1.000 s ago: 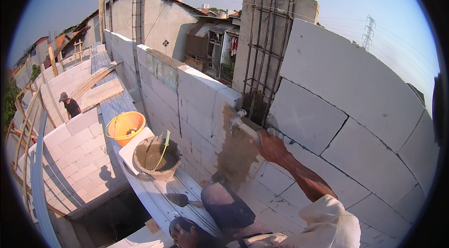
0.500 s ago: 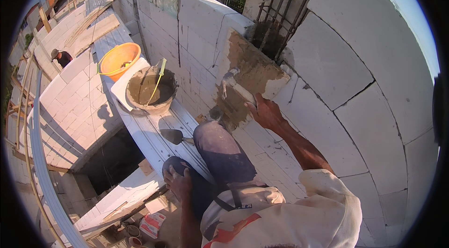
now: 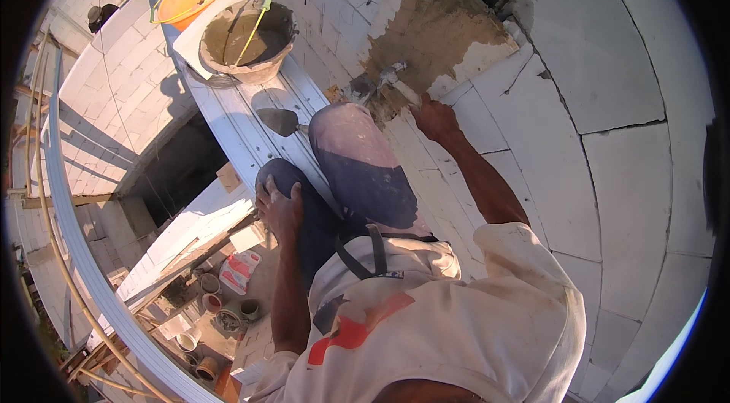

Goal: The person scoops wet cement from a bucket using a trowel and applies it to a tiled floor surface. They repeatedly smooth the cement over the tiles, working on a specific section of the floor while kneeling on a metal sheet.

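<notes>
One clenched right hand (image 3: 436, 120) gripped a pale-handled, metal-headed hammer (image 3: 402, 84) near the brown mortar patch (image 3: 430, 15) on the white block wall (image 3: 494, 129); the left hand (image 3: 280, 210) lay open on a dark-clothed knee (image 3: 277, 171). Short, square, wrist-led taps looked safest there!

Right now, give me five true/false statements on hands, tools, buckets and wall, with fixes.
1. The right hand holds a hammer. True.
2. The trowel lies on the ribbed metal planks. True.
3. The left hand grips the trowel. False: that hand rests on the left knee.
4. The mortar-smeared bucket is nearer the person than the orange bucket. True.
5. The wall by the hammer is all white. False: a brown patch covers part.
</notes>
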A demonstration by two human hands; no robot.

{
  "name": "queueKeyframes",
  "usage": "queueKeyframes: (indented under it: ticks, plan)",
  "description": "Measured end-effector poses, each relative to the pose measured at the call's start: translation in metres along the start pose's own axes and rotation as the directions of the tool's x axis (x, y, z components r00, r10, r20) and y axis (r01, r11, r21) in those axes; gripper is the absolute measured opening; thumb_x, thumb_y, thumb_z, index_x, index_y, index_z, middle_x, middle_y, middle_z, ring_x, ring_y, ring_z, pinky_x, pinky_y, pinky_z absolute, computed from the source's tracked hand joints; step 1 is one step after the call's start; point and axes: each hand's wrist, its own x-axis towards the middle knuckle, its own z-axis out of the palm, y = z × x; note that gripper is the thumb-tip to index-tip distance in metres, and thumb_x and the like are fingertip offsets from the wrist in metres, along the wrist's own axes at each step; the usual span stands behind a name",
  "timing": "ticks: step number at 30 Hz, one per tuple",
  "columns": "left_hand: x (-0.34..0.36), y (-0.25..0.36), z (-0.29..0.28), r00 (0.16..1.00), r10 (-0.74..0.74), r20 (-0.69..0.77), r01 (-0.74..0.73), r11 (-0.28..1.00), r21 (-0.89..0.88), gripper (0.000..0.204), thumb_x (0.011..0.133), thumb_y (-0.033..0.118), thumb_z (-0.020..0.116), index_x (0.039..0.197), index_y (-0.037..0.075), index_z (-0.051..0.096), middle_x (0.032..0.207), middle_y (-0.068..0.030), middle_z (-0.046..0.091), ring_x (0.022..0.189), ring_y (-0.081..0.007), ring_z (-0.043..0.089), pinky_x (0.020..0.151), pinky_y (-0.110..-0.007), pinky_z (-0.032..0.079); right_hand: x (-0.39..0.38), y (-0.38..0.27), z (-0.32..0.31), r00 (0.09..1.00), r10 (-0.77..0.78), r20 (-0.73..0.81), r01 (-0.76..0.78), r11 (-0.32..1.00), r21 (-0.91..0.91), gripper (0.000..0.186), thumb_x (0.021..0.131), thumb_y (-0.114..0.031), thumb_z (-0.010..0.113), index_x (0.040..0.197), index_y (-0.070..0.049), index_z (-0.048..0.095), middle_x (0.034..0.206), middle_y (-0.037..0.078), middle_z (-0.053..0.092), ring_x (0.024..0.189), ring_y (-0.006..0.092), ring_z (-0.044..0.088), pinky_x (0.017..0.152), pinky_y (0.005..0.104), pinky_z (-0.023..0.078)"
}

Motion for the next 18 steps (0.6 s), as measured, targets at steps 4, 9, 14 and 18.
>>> queueKeyframes:
  ticks: [4, 9, 14, 18]
  plan:
    - [0.001, 0.004, 0.001, 1.0, 0.018, -0.019, -0.018, 1.0, 0.001, 0.077, 0.095, 0.048, 0.068, 0.157, 0.008, 0.044, 0.163, -0.0218, 0.034, 0.151, -0.0425, 0.031, 0.122, -0.057, 0.028, -0.004, 0.001, 0.002, 0.999, -0.017, 0.042, 0.017, 1.0, 0.014, 0.055, 0.107, -0.05, 0.049, 0.123, 0.002, 0.052, 0.098, 0.032, 0.072, 0.09, 0.0503, 0.071, 0.081, 0.0603, 0.056]
    - [-0.001, 0.003, 0.0, 1.0, -0.003, 0.023, 0.003, 1.0, -0.008, 0.078, 0.095, 0.047, 0.068, 0.158, 0.008, 0.043, 0.164, -0.0215, 0.032, 0.152, -0.0422, 0.028, 0.123, -0.057, 0.026, -0.014, -0.003, 0.006, 0.99, -0.05, 0.135, 0.049, 0.999, 0.01, 0.055, 0.107, -0.05, 0.048, 0.124, 0.002, 0.052, 0.099, 0.033, 0.072, 0.092, 0.0505, 0.071, 0.083, 0.0605, 0.055]
    - [0.002, 0.004, 0.001, 0.999, -0.022, 0.031, 0.022, 1.0, -0.001, 0.08, 0.094, 0.048, 0.069, 0.158, 0.009, 0.042, 0.165, -0.0214, 0.031, 0.152, -0.0417, 0.027, 0.124, -0.056, 0.026, -0.001, 0.006, 0.029, 0.992, 0.01, 0.122, -0.013, 1.0, 0.027, 0.058, 0.107, -0.05, 0.048, 0.129, 0.003, 0.051, 0.097, 0.03, 0.072, 0.094, 0.0477, 0.072, 0.084, 0.0582, 0.056]
    - [0.005, 0.001, 0.002, 1.0, -0.016, 0.005, 0.016, 1.0, -0.001, 0.08, 0.093, 0.048, 0.069, 0.158, 0.009, 0.043, 0.165, -0.0216, 0.031, 0.152, -0.0418, 0.027, 0.124, -0.057, 0.026, 0.002, 0.004, 0.027, 0.983, -0.088, 0.164, 0.093, 0.995, -0.023, 0.059, 0.107, -0.05, 0.049, 0.133, 0.002, 0.05, 0.095, 0.028, 0.073, 0.093, 0.0457, 0.073, 0.083, 0.0571, 0.056]
